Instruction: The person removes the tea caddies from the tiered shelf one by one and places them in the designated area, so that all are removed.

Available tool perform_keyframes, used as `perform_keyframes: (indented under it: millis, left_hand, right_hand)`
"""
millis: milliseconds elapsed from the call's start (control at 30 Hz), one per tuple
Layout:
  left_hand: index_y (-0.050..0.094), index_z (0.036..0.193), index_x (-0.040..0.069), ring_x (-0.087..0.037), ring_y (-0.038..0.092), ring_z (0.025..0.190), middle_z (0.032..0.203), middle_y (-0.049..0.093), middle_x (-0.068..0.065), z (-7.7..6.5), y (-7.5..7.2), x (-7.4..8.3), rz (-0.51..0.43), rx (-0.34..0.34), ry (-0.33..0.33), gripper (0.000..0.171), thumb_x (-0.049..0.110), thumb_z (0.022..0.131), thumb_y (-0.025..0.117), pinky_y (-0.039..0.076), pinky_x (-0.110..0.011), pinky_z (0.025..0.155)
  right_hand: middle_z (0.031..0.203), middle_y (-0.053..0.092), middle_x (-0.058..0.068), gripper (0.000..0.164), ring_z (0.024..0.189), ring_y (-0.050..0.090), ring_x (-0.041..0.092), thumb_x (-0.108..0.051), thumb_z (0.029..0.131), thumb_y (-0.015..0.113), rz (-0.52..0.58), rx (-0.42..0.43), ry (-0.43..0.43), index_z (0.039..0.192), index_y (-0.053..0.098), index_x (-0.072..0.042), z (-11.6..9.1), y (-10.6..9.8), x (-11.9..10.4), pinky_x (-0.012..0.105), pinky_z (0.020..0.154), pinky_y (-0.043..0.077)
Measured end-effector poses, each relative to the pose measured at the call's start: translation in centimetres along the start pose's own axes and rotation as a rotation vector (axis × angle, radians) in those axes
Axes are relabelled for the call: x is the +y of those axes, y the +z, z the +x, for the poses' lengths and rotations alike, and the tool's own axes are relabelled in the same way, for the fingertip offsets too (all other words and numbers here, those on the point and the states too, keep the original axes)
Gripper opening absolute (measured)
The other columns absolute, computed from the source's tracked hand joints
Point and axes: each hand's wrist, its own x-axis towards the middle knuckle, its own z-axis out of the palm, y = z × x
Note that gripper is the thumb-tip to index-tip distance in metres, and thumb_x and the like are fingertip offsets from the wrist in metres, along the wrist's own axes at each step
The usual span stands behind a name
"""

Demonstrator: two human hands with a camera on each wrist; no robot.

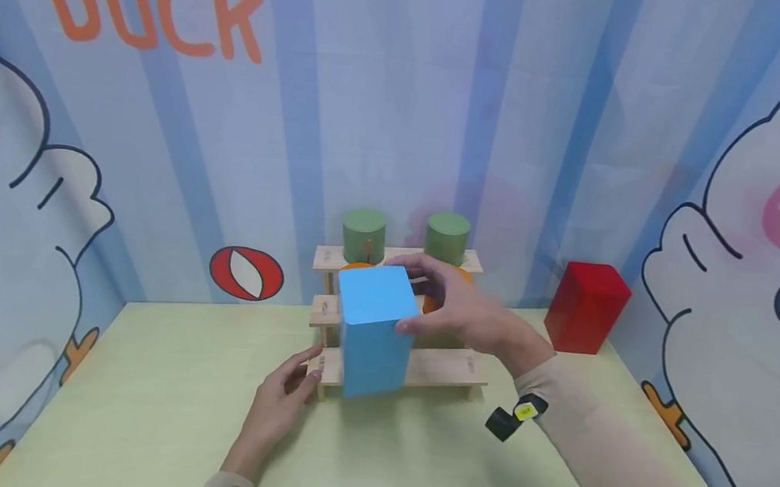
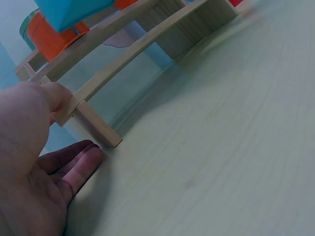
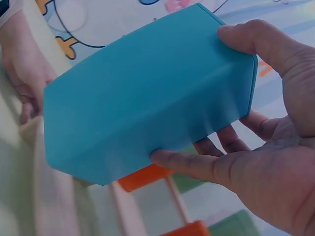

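Note:
My right hand (image 1: 457, 307) grips a blue box (image 1: 375, 350) in front of a three-tier wooden rack (image 1: 445, 368). In the right wrist view the thumb lies on one face near the box's end and the fingers spread along another. The box is tilted and overlaps the lower and middle tiers in the head view. My left hand (image 1: 282, 396) holds the left end of the lowest tier, its thumb and fingers around the plank end and front leg (image 2: 101, 125).
Two green cylinders (image 1: 364, 235) stand on the top tier. Orange cylinders (image 2: 49, 37) sit on the middle tier, mostly hidden by the box and hand in the head view. A red box (image 1: 586, 307) stands at the table's (image 1: 176, 379) back right. A printed curtain (image 1: 402, 105) closes the back.

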Motion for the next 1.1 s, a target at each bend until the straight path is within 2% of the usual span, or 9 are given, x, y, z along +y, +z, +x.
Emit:
perform_keyframes:
  millis: [200,333,467,600,800,1100]
  left_hand:
    - [0.061,0.16,0.037,-0.031,0.066,0.134,0.153,0.066,-0.011,-0.2,-0.3,0.0,0.007,0.013,0.012,0.047,0.035,0.114,0.067,0.059,-0.05,0.11]
    - [0.061,0.16,0.037,-0.029,0.068,0.129,0.149,0.068,-0.01,-0.1,-0.3,0.0,0.0,0.012,0.017,0.047,0.035,0.114,0.067,0.061,-0.045,0.104]
    - [0.061,0.16,0.037,-0.028,0.068,0.13,0.149,0.068,-0.01,0.1,-0.2,-0.1,-0.003,0.007,0.023,0.047,0.035,0.114,0.067,0.061,-0.044,0.103]
    - [0.061,0.16,0.037,-0.028,0.068,0.129,0.147,0.069,-0.01,0.1,0.0,0.0,-0.004,0.009,0.019,0.047,0.035,0.113,0.068,0.061,-0.045,0.104]
    - [0.062,0.159,0.036,-0.028,0.068,0.129,0.148,0.069,-0.01,0.0,0.0,0.0,-0.005,0.008,0.012,0.047,0.035,0.113,0.068,0.062,-0.045,0.103]
    - [0.061,0.16,0.037,-0.027,0.068,0.126,0.145,0.07,-0.01,-0.1,-0.1,0.2,-0.002,0.01,0.008,0.047,0.034,0.114,0.067,0.06,-0.045,0.105]
  right_hand:
    - [0.157,0.056,0.011,0.08,0.145,0.053,0.038,-0.014,0.094,0.084,0.027,0.018,-0.003,0.165,0.047,-0.018,-0.9,-2.2,-2.2,0.056,0.114,0.055]
    - [0.159,0.053,0.011,0.079,0.147,0.049,0.038,-0.012,0.096,0.081,0.03,0.045,0.005,0.166,0.045,-0.016,-1.5,-3.9,-3.1,0.05,0.111,0.058]
    - [0.161,0.049,0.013,0.078,0.148,0.046,0.039,-0.007,0.097,0.079,0.05,0.076,0.009,0.166,0.043,-0.015,-2.1,-5.7,-3.8,0.044,0.11,0.06]
    - [0.161,0.048,0.012,0.077,0.148,0.047,0.037,-0.007,0.1,0.077,0.043,0.124,0.016,0.167,0.042,-0.017,-2.6,-7.3,-4.4,0.039,0.108,0.06]
    - [0.163,0.047,0.013,0.072,0.147,0.048,0.038,-0.006,0.103,0.071,0.045,0.176,-0.003,0.168,0.042,-0.017,-3.3,-9.2,-5.3,0.039,0.107,0.061]
    - [0.167,0.042,0.008,0.073,0.149,0.041,0.036,-0.007,0.102,0.07,0.045,0.257,0.016,0.168,0.045,-0.026,-4.9,-12.0,-5.7,0.037,0.101,0.062]
